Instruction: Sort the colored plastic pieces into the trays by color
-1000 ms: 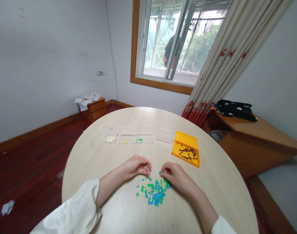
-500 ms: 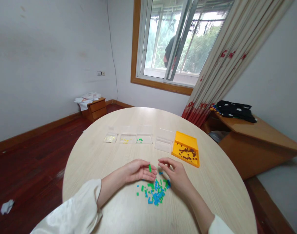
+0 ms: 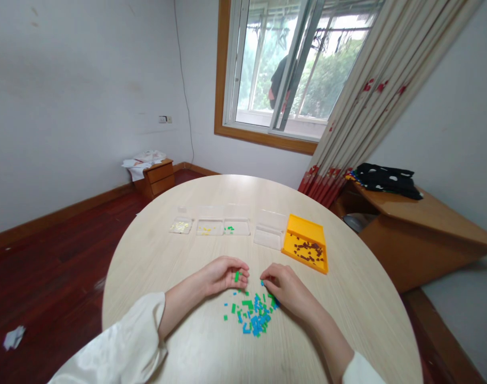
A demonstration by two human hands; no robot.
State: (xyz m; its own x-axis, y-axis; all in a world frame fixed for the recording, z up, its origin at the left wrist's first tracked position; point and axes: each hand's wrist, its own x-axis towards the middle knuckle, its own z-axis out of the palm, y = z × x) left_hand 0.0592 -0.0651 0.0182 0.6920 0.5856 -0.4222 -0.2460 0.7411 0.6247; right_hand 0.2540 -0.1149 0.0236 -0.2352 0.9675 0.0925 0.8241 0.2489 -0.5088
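My left hand [image 3: 223,276] is half curled, palm turned inward, cradling a small green plastic piece [image 3: 237,277] against its fingers. A short gap to the right, my right hand [image 3: 285,288] has thumb and fingertips pinched together at a small blue plastic piece [image 3: 262,283]. Between and below the hands lies a loose pile of small blue and green plastic pieces [image 3: 257,317] on the round table [image 3: 203,341]. The right hand's underside covers the pile's right edge.
Beyond the hands stand open clear boxes: one with pale pieces [image 3: 181,226], a divided one [image 3: 223,228] with yellow and green pieces, and another clear box [image 3: 267,237]. A yellow box [image 3: 306,249] holding dark brown pieces is at the right.
My left hand has drawn slightly left and curled more, the green piece still in it. My right hand's fingertips have come down and closed at the blue piece.
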